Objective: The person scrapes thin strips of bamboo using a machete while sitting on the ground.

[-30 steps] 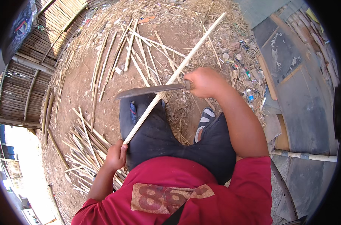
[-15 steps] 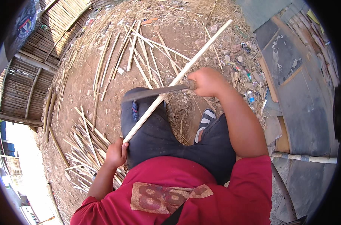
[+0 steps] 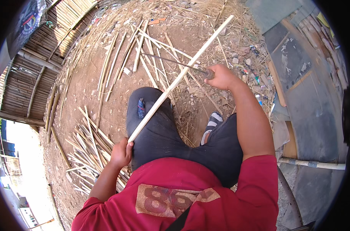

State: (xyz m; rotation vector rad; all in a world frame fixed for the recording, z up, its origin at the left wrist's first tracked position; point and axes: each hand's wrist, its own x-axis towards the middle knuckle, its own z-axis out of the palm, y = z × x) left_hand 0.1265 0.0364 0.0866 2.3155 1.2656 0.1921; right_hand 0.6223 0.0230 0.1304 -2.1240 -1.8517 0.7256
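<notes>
A long pale bamboo strip [image 3: 155,107] slants from my lap up to the far right, resting over my left thigh. Its near end is pinched between the thumb and fingers of my left hand [image 3: 122,153]. My right hand [image 3: 221,77] is wrapped around the handle of a machete [image 3: 175,61]. The machete's thin dark blade points left and crosses the strip beyond my knee, seen nearly edge-on. Whether the blade touches the strip, I cannot tell.
A heap of split bamboo strips [image 3: 84,154] lies on the dirt at my left. More strips [image 3: 139,54] are scattered ahead. Dark boards [image 3: 298,88] line the right side, with small litter and a bottle [image 3: 258,99] beside them. A bamboo wall [image 3: 23,84] stands far left.
My right hand has moved away from me and slightly right. The machete has shifted farther up the strip, its blade now turned edge-on. My left hand has stayed almost in place on the strip.
</notes>
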